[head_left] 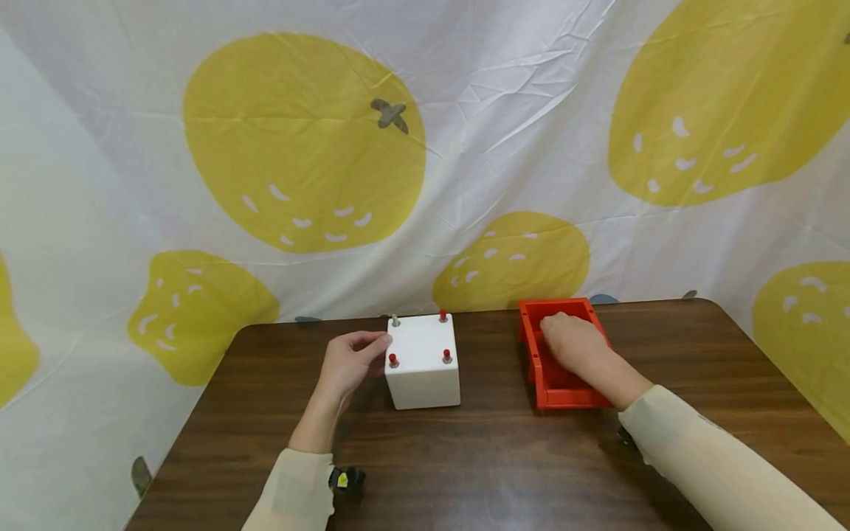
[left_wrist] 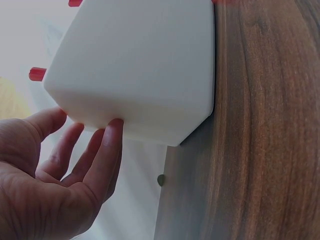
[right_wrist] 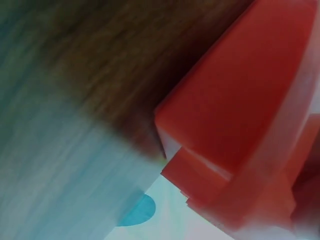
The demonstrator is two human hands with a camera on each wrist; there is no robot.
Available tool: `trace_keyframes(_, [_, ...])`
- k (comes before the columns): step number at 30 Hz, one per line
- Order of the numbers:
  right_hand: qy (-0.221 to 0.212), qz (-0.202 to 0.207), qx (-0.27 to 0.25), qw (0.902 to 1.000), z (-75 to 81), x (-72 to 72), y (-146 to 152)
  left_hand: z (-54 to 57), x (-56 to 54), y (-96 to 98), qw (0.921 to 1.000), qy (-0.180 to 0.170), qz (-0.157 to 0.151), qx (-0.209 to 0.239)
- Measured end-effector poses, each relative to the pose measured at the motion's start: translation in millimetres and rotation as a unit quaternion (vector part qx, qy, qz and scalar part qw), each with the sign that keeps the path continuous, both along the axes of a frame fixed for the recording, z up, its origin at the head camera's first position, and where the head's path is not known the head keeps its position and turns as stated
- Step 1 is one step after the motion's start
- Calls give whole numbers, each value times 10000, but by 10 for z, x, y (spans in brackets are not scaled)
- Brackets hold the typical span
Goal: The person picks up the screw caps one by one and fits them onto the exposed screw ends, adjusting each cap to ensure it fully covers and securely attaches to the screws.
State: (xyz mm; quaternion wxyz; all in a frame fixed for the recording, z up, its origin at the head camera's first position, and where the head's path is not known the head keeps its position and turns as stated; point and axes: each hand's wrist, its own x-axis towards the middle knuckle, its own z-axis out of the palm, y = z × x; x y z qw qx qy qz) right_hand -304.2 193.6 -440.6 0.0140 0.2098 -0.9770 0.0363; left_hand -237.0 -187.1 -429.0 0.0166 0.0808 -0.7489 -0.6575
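A white box [head_left: 421, 358] stands on the table with a small metal post near each top corner. Red caps sit on the posts at back right, front left and front right; the back-left post [head_left: 395, 321] is bare metal. My left hand [head_left: 348, 361] is at the box's left side. In the left wrist view its fingertips [left_wrist: 115, 125] touch that side, with the fingers only slightly bent. My right hand [head_left: 574, 343] reaches down into a red bin [head_left: 574, 399]. The bin's wall hides its fingers, and whether they hold anything does not show.
The dark wooden table [head_left: 465, 464] runs back to a hanging white cloth [head_left: 491, 147] with yellow fruit prints. The red bin stands to the right of the white box, with a stretch of tabletop between them. A black wrist device [head_left: 348, 479] is on the left wrist.
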Motion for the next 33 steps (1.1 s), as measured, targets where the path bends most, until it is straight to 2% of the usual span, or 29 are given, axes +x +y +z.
trace_keyframes(9, [-233, -86, -636, 9977, 142, -2, -2, 17, -4, -3, 10000, 6, 9, -4])
trace_keyframes(14, [-99, 209, -1114, 9935, 233, -2, 33, 44, 4, -3, 10000, 1, 10, -8])
trace_keyframes(18, [8, 304, -1553, 9874, 310, 20, 57, 53, 5, -2, 10000, -4, 8, -60])
trace_keyframes(22, [-6, 174, -1916, 9813, 382, 51, 62, 43, 0, -5, 10000, -19, 1, -74])
trace_keyframes(33, [-76, 206, -2899, 9568, 502, 84, -18, 4, -19, -9, 10000, -24, 34, -73])
